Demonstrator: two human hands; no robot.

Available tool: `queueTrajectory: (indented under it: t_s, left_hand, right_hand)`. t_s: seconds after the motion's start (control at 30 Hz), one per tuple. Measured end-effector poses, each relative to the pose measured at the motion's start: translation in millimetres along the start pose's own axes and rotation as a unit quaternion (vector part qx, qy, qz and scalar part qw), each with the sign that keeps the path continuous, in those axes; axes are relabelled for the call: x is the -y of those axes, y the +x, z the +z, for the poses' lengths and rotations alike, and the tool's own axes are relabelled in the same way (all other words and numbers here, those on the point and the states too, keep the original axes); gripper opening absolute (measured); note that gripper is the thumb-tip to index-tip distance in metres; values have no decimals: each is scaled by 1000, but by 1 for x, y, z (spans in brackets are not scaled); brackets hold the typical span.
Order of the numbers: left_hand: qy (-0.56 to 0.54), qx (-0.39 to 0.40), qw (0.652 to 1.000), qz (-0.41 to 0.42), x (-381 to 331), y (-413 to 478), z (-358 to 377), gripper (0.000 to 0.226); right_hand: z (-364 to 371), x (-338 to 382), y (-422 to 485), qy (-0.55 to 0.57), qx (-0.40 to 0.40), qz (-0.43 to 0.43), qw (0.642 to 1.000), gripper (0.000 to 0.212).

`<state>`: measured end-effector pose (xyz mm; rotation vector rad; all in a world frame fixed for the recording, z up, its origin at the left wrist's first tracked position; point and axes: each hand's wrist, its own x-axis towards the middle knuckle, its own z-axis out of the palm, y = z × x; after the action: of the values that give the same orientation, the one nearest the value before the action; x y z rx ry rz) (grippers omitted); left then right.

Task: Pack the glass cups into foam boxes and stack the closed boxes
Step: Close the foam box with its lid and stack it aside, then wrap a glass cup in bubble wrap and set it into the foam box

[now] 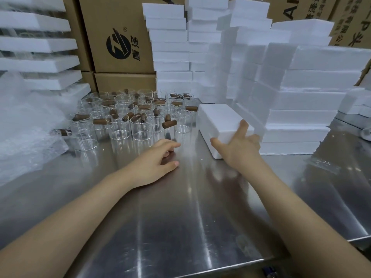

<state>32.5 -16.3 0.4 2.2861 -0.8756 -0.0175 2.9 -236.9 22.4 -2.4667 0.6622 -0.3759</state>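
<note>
Right hand (239, 146): fingers straight and spread, laid against the near end of a closed foam box (218, 122); the forefinger reaches onto the box's top edge and the thumb points left along its near face. Whether the palm presses the foam cannot be told.

Left hand (155, 163): rests on the steel table (180, 227), fingers loosely curled, holding nothing. It lies just left of the box and near the front row of glass cups (128, 121), touching neither.

The foam box lies flat on the table, its long side running away from the person, between the cups on its left and the stacked foam boxes (301, 117) on its right. The cups stand upright in a dense cluster, most with a brown wooden handle (169, 123) projecting sideways.

Behind the cups rise further columns of white foam pieces (170, 47) and cardboard cartons (120, 37). Clear plastic wrapping (26, 127) is heaped at the table's left edge.
</note>
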Motion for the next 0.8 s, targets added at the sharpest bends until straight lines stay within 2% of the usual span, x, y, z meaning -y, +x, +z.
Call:
queueTrajectory:
  t_s: [0.33, 0.63, 0.8]
  left_hand:
    - [65, -3, 998, 16, 2, 0, -1, 39]
    - [86, 4, 996, 18, 4, 2, 0, 31]
    - [87, 8, 996, 26, 7, 3, -2, 25]
  right_hand:
    - [28, 27, 52, -10, -17, -3, 1000, 100]
    - [36, 35, 76, -9, -21, -19, 1000, 100]
    - [44, 33, 76, -19, -50, -23, 998, 99]
